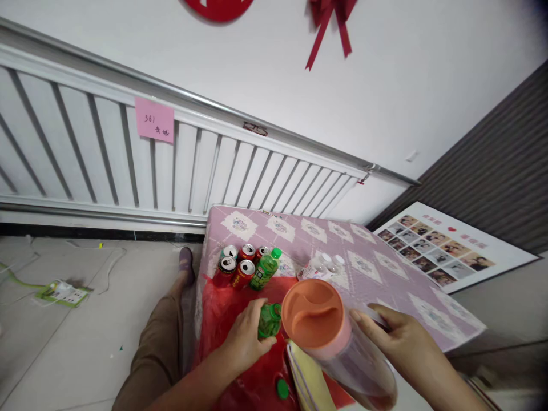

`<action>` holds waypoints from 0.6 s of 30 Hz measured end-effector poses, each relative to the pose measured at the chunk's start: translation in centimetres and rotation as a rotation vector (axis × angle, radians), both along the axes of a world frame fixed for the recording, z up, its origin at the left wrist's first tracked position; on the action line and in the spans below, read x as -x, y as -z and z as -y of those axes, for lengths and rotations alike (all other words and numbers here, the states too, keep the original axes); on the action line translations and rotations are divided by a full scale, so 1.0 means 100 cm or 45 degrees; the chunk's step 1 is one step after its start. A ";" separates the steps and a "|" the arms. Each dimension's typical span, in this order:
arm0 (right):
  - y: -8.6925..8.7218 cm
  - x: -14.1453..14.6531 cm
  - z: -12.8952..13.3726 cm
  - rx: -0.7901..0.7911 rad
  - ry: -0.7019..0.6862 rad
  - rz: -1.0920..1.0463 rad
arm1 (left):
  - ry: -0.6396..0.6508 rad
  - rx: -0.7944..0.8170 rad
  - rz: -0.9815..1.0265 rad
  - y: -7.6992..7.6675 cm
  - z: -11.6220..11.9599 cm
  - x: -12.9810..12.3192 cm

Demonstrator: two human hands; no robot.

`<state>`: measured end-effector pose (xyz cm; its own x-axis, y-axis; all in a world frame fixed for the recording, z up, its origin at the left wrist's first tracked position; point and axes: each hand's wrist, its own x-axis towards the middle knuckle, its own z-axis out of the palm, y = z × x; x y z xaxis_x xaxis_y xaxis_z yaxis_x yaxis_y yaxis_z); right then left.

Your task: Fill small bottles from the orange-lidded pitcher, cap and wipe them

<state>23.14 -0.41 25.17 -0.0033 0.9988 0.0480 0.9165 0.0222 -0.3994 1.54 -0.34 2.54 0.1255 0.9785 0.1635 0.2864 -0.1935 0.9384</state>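
Note:
My left hand (247, 335) is closed around a small green plastic bottle (269, 321), its mouth pointing right toward the pitcher. My right hand (398, 337) grips the side handle of a clear pitcher (363, 365) with an orange lid (313, 314). The pitcher is tilted, lid toward the bottle; some dark liquid seems to lie at its base. Whether the bottle touches the lid I cannot tell. Below them are a green bottle cap (282, 389) on a red sheet (240, 371) and a folded yellow cloth (310, 377).
Several drink cans (244, 273) stand beside a capped green bottle (265, 269) on the patterned tablecloth (317, 228). Clear containers with white lids (329, 264) are behind the pitcher. A white radiator (184, 165) runs along the wall. A power strip (64, 293) lies on the floor at left.

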 end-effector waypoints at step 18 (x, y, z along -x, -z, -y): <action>0.009 -0.015 -0.003 0.009 -0.047 0.032 | -0.005 -0.006 0.005 0.000 0.001 0.000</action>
